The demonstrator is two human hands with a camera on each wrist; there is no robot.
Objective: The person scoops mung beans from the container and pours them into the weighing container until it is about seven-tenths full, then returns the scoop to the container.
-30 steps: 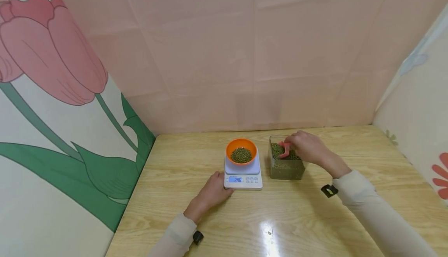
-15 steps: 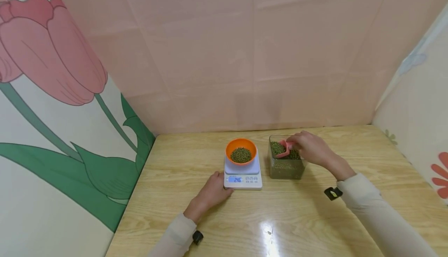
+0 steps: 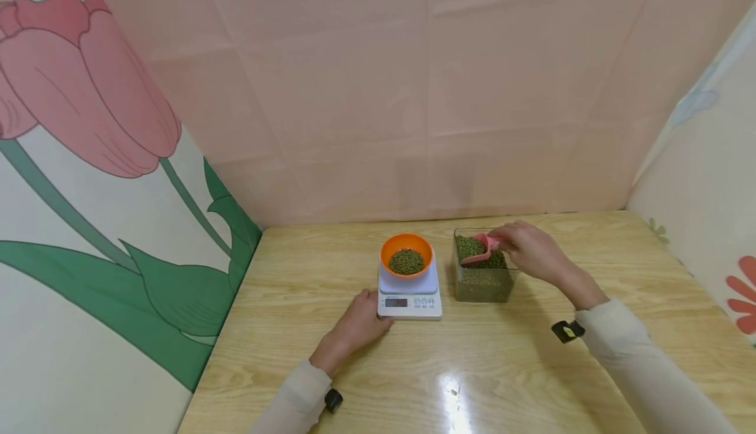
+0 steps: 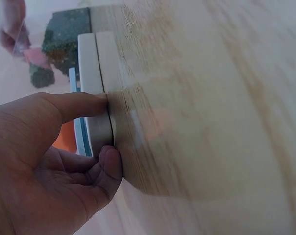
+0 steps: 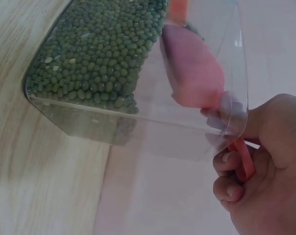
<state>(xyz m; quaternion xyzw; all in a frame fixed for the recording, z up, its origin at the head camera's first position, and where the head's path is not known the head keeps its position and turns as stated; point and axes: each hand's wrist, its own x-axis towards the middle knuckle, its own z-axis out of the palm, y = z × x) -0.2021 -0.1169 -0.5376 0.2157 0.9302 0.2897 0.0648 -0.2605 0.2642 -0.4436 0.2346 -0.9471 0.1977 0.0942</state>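
Note:
My left hand [image 3: 359, 321] grips the front left corner of a white kitchen scale [image 3: 409, 285]. In the left wrist view its thumb lies on one edge of the scale [image 4: 95, 128] and curled fingers touch another. An orange bowl [image 3: 406, 245] with green mung beans [image 3: 406, 262] in it stands on the scale, whose display is dark. My right hand [image 3: 534, 250] holds a pink scoop [image 3: 489, 245] by its handle. In the right wrist view the scoop [image 5: 194, 68] is within the clear container [image 5: 162, 128], above the beans [image 5: 99, 54]; its inside is hidden there.
The wooden table [image 3: 307, 270] meets a pink covered wall [image 3: 437, 125] just behind the scale and container. On the left is a wall with a painted tulip [image 3: 88, 86]. A pale wall [image 3: 709, 184] borders the right side.
The scoop has risen and tilted in the container, showing more of itself, as my right hand shifts slightly right. The scale's lit display, reading 246, has gone dark. My left hand stays put.

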